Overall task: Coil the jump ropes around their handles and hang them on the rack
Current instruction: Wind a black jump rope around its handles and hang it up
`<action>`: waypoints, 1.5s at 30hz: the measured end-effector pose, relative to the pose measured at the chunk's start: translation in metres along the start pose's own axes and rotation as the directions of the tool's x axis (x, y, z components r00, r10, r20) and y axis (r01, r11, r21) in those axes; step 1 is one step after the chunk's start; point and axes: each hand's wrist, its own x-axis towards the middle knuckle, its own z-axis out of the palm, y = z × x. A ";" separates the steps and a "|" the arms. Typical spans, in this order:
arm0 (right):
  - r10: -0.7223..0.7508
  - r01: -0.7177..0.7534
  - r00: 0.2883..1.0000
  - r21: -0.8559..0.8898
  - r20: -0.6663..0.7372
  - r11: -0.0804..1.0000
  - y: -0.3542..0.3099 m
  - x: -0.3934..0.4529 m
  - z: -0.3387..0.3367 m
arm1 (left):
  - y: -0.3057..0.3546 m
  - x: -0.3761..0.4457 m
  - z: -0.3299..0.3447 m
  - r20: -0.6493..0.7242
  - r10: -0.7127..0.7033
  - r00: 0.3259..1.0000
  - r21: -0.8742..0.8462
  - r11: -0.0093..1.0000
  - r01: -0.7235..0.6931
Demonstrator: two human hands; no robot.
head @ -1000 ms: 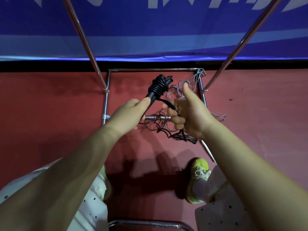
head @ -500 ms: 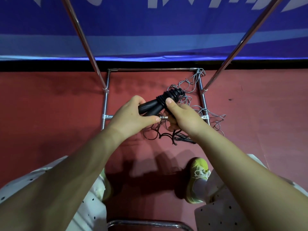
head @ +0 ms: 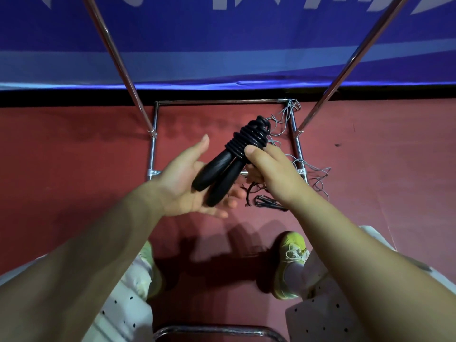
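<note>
One black jump rope, two handles side by side, cord wound tight round their upper ends. More loose ropes, grey and black, lie on the red floor at the chrome rack base; count unclear. Two rack uprights in view. Versus half a second ago: left hand has let go, bundle now tilted more upright. Left palm up, fingers spread flat under the handle butts, grip released. Right hand pinches the coil, thumb on top.
</note>
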 end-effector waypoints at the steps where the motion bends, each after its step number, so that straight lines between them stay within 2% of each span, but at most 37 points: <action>1: -0.009 0.009 1.000 -0.002 0.020 1.000 0.001 0.000 -0.001 | -0.002 0.000 0.000 0.033 -0.017 0.999 -0.024 1.000 0.018; 2: -0.007 0.007 0.999 -0.012 0.034 1.000 0.001 0.000 -0.001 | -0.003 0.001 0.000 0.046 -0.025 0.999 -0.048 0.998 0.027; 4: 0.009 -0.004 0.999 -0.152 0.032 0.988 0.003 0.000 -0.002 | -0.004 0.003 0.003 0.018 -0.011 1.000 -0.018 1.000 0.012; 7: 0.084 -0.059 0.995 -0.386 0.048 0.921 0.010 0.002 -0.001 | -0.009 0.009 0.003 -0.162 0.089 0.983 0.221 0.974 -0.052; 9: 0.115 -0.082 0.992 -0.463 0.043 0.882 0.012 0.002 0.000 | -0.012 0.013 0.004 -0.263 0.157 0.952 0.312 0.947 -0.070; 13: 0.131 -0.108 0.991 -0.459 0.018 0.882 0.009 0.004 0.002 | -0.012 0.015 0.006 -0.352 0.295 0.888 0.401 0.905 -0.142; 19: 0.209 -0.239 0.971 -0.515 -0.117 0.823 0.014 0.004 0.009 | -0.012 0.017 -0.010 -0.366 0.504 0.782 0.712 0.693 -0.114; 21: 0.257 -0.293 0.956 -0.463 -0.141 0.837 0.015 0.002 0.010 | -0.014 0.018 -0.013 -0.365 0.515 0.776 0.769 0.636 -0.061; 24: 0.328 -0.342 0.940 -0.295 -0.097 0.892 0.014 0.002 0.013 | -0.016 0.021 -0.016 -0.398 0.475 0.785 0.794 0.607 0.036; 27: 0.369 -0.366 0.929 -0.174 -0.016 0.914 0.014 0.002 0.015 | -0.014 0.021 -0.017 -0.398 0.446 0.802 0.800 0.596 0.066; 30: 0.366 -0.360 0.930 -0.124 0.028 0.925 0.018 0.001 0.019 | -0.014 0.019 -0.018 -0.357 0.425 0.831 0.787 0.616 0.023; 35: 0.348 -0.347 0.937 -0.118 -0.013 0.930 0.016 0.003 0.023 | -0.011 0.018 -0.024 -0.316 0.389 0.865 0.807 0.589 0.030; 36: 0.323 -0.325 0.946 -0.114 -0.033 0.939 0.015 0.004 0.024 | -0.010 0.016 -0.023 -0.292 0.365 0.884 0.789 0.615 0.006; 38: 0.259 -0.264 0.963 -0.089 -0.068 0.960 0.012 0.003 0.027 | -0.006 0.009 -0.019 -0.250 0.275 0.929 0.639 0.767 -0.055; 40: 0.215 -0.218 0.973 -0.019 -0.085 0.976 0.007 0.001 0.029 | -0.001 0.000 -0.017 -0.200 0.104 0.974 0.371 0.928 -0.023; 43: 0.146 -0.146 0.987 0.003 -0.066 0.989 0.003 0.000 0.033 | -0.001 -0.008 -0.019 -0.010 -0.043 0.999 0.136 0.990 0.043; 45: 0.135 -0.138 0.988 -0.035 -0.072 0.990 0.006 0.002 0.035 | -0.005 -0.008 -0.019 0.023 -0.081 0.996 0.070 0.994 0.079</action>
